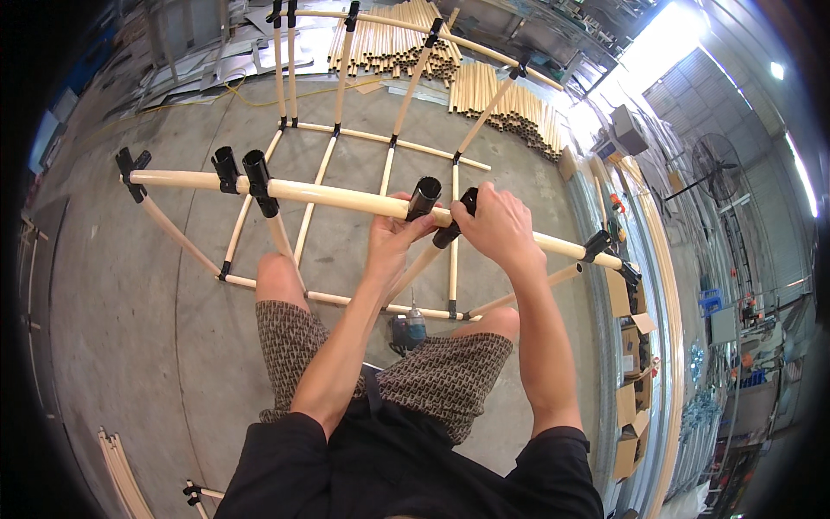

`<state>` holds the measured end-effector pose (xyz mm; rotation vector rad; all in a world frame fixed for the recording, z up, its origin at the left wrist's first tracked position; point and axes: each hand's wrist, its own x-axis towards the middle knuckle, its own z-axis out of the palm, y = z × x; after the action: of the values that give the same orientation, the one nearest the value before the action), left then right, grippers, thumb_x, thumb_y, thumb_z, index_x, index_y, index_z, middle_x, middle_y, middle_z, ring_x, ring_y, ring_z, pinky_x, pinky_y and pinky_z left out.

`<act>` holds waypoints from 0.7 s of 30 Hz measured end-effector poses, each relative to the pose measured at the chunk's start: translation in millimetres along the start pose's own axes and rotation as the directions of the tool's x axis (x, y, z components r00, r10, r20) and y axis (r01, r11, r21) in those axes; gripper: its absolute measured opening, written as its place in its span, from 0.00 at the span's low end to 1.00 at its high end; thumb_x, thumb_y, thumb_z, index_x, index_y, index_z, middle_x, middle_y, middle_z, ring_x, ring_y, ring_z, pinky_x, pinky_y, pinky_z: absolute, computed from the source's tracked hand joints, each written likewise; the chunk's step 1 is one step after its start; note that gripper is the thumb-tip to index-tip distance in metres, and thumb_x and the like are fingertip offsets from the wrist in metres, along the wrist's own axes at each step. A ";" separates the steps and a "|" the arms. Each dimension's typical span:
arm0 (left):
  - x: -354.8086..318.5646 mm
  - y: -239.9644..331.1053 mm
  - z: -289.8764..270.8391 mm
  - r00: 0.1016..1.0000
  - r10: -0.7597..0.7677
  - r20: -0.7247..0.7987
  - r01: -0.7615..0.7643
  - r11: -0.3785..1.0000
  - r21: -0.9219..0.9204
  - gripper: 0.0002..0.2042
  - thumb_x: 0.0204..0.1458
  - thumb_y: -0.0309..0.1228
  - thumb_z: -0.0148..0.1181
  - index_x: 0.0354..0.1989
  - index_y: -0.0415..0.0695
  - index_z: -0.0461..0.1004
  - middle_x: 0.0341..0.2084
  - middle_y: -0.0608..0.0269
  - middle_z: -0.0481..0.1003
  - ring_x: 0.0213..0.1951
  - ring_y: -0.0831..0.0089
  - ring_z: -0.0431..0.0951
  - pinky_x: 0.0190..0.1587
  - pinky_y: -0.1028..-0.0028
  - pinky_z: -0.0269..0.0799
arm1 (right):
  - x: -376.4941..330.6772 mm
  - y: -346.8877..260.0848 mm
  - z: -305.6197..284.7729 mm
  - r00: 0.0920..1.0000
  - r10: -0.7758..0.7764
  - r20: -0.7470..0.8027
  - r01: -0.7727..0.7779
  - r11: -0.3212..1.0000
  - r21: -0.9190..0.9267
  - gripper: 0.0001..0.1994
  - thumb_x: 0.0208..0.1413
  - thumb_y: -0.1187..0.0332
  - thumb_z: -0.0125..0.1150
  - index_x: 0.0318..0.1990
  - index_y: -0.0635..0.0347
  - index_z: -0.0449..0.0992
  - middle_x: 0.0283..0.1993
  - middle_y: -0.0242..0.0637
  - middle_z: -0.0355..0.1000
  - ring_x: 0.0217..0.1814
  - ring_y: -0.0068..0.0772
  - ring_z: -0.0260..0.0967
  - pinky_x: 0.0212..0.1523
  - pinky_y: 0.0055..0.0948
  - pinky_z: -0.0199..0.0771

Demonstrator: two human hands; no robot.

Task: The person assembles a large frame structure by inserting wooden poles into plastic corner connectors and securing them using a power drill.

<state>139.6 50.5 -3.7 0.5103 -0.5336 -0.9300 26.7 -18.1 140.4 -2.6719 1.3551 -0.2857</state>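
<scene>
A long cream-coloured pipe (333,198) runs crosswise in front of me as the near top rail of a pipe frame. My left hand (394,245) is closed around the underside of a black pipe connector (424,198) on this rail, its thumb along the connector's base. Just to the right, my right hand (496,223) grips another black pipe connector (447,235) from above, partly covering it. A slanting pipe (415,275) goes down from there to the frame's base. More black connectors (257,173) stand with open sockets along the rail's left part.
Behind the rail, the frame's far top rail (380,19) stands on several uprights. A cordless drill (408,330) is on the floor between my legs. Stacked pipes (510,108) lie at the back. Cardboard boxes (627,406) and long metal profiles line the right side, near a fan (714,166).
</scene>
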 end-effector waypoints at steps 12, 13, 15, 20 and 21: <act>2.0 -4.4 -2.6 1.000 0.008 0.026 -0.009 1.000 0.015 0.17 0.57 0.19 0.60 0.53 0.42 0.67 0.47 0.53 0.78 0.49 0.64 0.80 0.54 0.64 0.79 | 3.9 -3.4 15.6 0.998 -0.020 -0.058 0.019 1.000 -0.018 0.18 0.58 0.59 0.53 0.34 0.71 0.70 0.26 0.58 0.75 0.32 0.62 0.75 0.38 0.51 0.74; 2.3 -5.4 -3.7 1.000 0.009 0.024 -0.009 1.000 0.013 0.17 0.57 0.20 0.60 0.54 0.42 0.67 0.47 0.53 0.78 0.49 0.64 0.81 0.54 0.64 0.79 | 5.2 -3.1 14.7 0.998 -0.028 -0.052 0.027 0.999 -0.029 0.17 0.60 0.60 0.51 0.35 0.72 0.69 0.26 0.58 0.75 0.32 0.61 0.75 0.37 0.52 0.75; 2.4 -4.9 -4.4 1.000 0.011 0.020 -0.012 1.000 0.010 0.17 0.57 0.20 0.61 0.54 0.42 0.66 0.46 0.54 0.78 0.48 0.64 0.81 0.53 0.63 0.80 | 7.7 1.6 15.1 0.995 -0.062 -0.073 0.063 0.998 0.006 0.17 0.61 0.61 0.49 0.35 0.72 0.69 0.26 0.58 0.75 0.32 0.62 0.75 0.38 0.53 0.74; 1.4 -2.1 -4.1 1.000 0.011 0.017 -0.011 1.000 0.019 0.18 0.57 0.21 0.62 0.54 0.41 0.66 0.45 0.54 0.78 0.47 0.63 0.82 0.53 0.63 0.80 | 9.5 4.3 9.8 0.993 -0.111 -0.030 0.113 0.992 0.060 0.16 0.62 0.62 0.48 0.35 0.72 0.69 0.26 0.59 0.74 0.32 0.62 0.74 0.37 0.54 0.73; 1.4 -1.8 -3.8 1.000 0.007 0.014 -0.008 1.000 0.018 0.18 0.57 0.21 0.62 0.54 0.41 0.66 0.45 0.54 0.78 0.47 0.63 0.82 0.53 0.63 0.80 | 10.0 5.4 13.6 0.991 -0.129 -0.036 0.131 0.990 0.045 0.16 0.63 0.62 0.48 0.35 0.72 0.69 0.26 0.59 0.74 0.32 0.62 0.74 0.37 0.54 0.73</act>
<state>141.6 49.2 -7.5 0.5184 -0.5566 -0.9229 31.3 -28.9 127.2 -2.7319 1.1685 -0.3724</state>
